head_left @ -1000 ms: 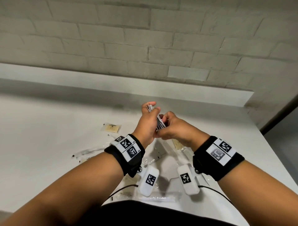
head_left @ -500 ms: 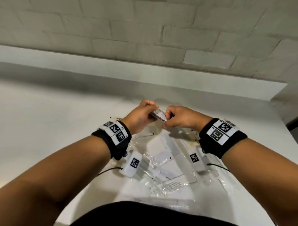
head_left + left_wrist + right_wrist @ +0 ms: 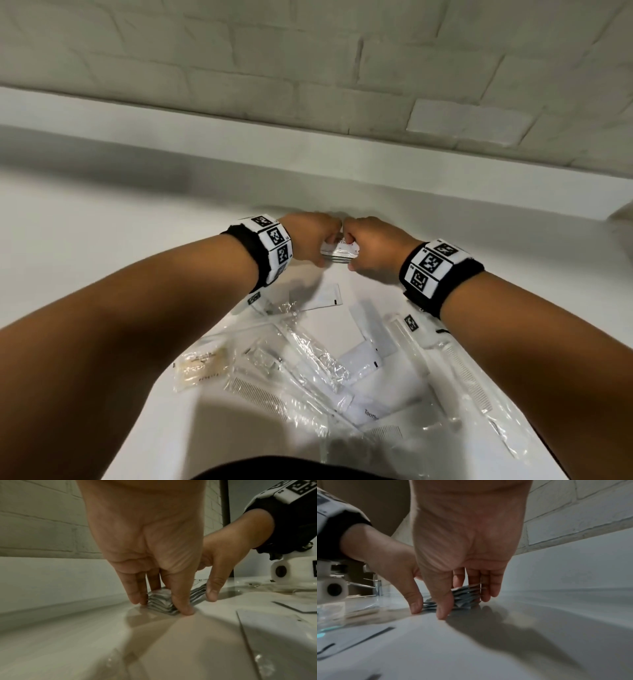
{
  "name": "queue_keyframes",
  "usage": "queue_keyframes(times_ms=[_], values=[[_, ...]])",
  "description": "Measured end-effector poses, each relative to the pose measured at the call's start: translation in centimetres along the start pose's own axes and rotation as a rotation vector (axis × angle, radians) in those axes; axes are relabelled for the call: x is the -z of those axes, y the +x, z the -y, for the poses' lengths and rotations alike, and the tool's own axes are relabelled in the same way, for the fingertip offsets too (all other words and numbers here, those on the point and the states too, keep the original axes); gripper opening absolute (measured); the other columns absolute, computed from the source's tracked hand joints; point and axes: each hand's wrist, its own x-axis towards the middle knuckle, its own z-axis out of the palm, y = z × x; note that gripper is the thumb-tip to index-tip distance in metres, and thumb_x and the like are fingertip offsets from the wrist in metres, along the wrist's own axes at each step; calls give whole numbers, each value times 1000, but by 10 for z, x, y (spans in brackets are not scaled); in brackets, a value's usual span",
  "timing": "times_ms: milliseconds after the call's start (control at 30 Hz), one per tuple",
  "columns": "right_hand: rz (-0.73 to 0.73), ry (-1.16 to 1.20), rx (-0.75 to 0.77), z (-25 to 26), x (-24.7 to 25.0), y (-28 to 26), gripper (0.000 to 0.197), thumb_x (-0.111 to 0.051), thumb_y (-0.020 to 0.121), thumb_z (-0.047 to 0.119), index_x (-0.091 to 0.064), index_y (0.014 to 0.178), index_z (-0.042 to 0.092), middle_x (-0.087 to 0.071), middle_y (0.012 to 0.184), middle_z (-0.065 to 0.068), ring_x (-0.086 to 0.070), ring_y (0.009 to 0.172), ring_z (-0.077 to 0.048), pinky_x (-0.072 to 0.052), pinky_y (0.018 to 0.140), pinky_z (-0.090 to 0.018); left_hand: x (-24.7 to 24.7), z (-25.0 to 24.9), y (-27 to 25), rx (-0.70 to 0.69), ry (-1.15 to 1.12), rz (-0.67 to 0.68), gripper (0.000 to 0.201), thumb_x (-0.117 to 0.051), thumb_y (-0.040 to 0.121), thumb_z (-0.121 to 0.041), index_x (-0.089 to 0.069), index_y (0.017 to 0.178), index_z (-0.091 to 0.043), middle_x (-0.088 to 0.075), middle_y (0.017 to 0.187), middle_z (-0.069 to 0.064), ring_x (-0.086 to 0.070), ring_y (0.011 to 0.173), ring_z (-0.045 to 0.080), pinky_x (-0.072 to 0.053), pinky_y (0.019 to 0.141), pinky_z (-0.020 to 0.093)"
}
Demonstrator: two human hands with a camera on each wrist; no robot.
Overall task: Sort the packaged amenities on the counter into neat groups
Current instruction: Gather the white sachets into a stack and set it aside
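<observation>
A stack of flat grey-white sachets [image 3: 339, 253] sits on the white counter [image 3: 102, 260], close to the raised back ledge. My left hand [image 3: 313, 240] pinches the stack's left end between thumb and fingers. In the left wrist view the fingertips touch the counter around the stack [image 3: 162, 602]. My right hand [image 3: 371, 246] pinches the right end in the same way, thumb in front and fingers behind, as the right wrist view shows around the stack [image 3: 466, 595]. The two hands almost touch above the stack.
Nearer to me lies a loose pile of clear-wrapped amenities: combs [image 3: 260, 397], long wrapped pieces [image 3: 308, 349], white sachets [image 3: 322, 298] and a tan packet [image 3: 202, 366] at its left. The back ledge [image 3: 445, 178] and the brick wall [image 3: 308, 61] close off the far side.
Both hands have gone from holding the stack up in the air to setting it down on the counter, farther from me near the ledge. The head view has tilted down.
</observation>
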Motion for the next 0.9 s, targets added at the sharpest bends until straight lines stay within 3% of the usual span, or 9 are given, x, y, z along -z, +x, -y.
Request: queue_keyframes(times_ms=[133, 267, 400, 567, 700, 800, 900], values=[[7, -27, 22, -5, 0, -3, 35, -75, 70, 28, -45, 88, 25, -54, 92, 5, -50, 82, -18, -37, 65, -30, -1, 2, 1, -30, 59, 14, 41, -74, 75, -37, -50, 102, -17, -60, 107, 3, -49, 80, 20, -36, 67, 27], [3, -26, 29, -7, 1, -4, 37, -76, 71, 26, -44, 90, 24, -55, 91, 4, -53, 83, -20, -36, 65, -29, -3, 4, 2, -32, 58, 5, 49, -74, 74, -38, -50, 111, -15, -61, 109, 5, -60, 91, 25, -40, 70, 26], [-40, 5, 20, -4, -2, -4, 60, -76, 70, 24, -45, 120, 15, -62, 109, -5, -60, 95, -26, -49, 75, -35, -8, 5, 3, -27, -42, -39, 73, -76, 68, -40, -46, 129, -14, -60, 118, 4, -59, 99, 23, -43, 78, 22], [-9, -11, -37, 1, -2, 12, 54, -76, 69, 25, -55, 118, 14, -59, 111, -8, -59, 97, -28, -51, 80, -36, -6, 8, 12, 16, 20, 12, 52, -72, 69, -43, -60, 113, -17, -61, 107, 6, -62, 93, 26, -52, 82, 35], [58, -59, -69, 9, 7, 34, 46, -74, 69, 27, -61, 111, 13, -56, 109, -9, -59, 91, -27, -51, 75, -34, 2, 22, 22, 31, 25, 44, 47, -73, 72, -40, -62, 111, -17, -61, 106, 5, -62, 92, 25, -50, 76, 32], [88, -81, -68, 19, 11, 59, 49, -74, 71, 28, -60, 115, 12, -53, 113, -11, -58, 97, -29, -46, 74, -31, 12, 43, 29, 40, 48, 79, 40, -72, 74, -39, -65, 106, -16, -63, 101, 4, -63, 88, 26, -45, 70, 27], [98, -86, -66, 31, 11, 91, 54, -76, 71, 31, -57, 118, 11, -51, 118, -12, -56, 104, -31, -44, 76, -31, 22, 70, 33, 66, 81, 106, 39, -72, 75, -41, -65, 104, -17, -64, 99, 3, -63, 89, 26, -47, 72, 29]])
